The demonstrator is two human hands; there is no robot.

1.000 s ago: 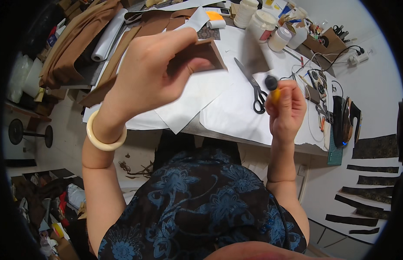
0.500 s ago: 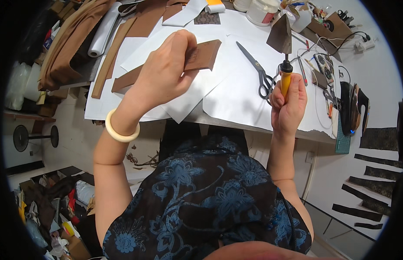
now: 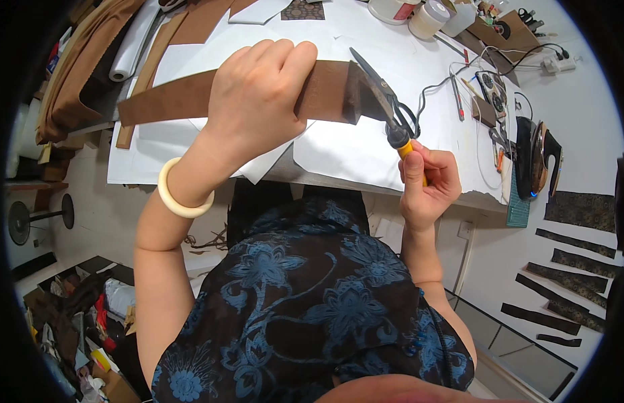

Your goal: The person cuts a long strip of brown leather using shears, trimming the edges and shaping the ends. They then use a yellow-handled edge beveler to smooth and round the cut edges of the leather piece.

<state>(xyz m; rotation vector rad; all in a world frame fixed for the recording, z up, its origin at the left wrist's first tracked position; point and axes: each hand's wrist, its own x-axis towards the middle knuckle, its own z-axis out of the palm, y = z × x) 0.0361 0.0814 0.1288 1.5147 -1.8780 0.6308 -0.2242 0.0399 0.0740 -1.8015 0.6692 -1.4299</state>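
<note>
My left hand (image 3: 261, 87) is closed over a wide brown leather-like strap (image 3: 165, 99), held up above the white paper. An embossed mark shows faintly near the strap's right end. In my right hand (image 3: 429, 181) is a small trowel (image 3: 399, 137) with a yellow handle, black collar and dark metal blade, gripped by the handle. Its blade points up and left and meets or nearly meets the strap's right end; contact cannot be made out for certain. Black-handled scissors (image 3: 367, 67) lie on the paper just behind the blade, partly hidden by it.
White paper (image 3: 339, 151) covers the table. Brown material (image 3: 90, 60) and a white roll (image 3: 132, 47) lie at the left. Jars (image 3: 429, 19), cables and small tools fill the back right. A clothes iron (image 3: 537, 158) stands at the right edge. Dark strips (image 3: 573, 285) hang on the wall.
The trowel has swung down and left, from upright to beside the strap's right end. The strap is now more level and turned broad side toward me. The view has shifted slightly.
</note>
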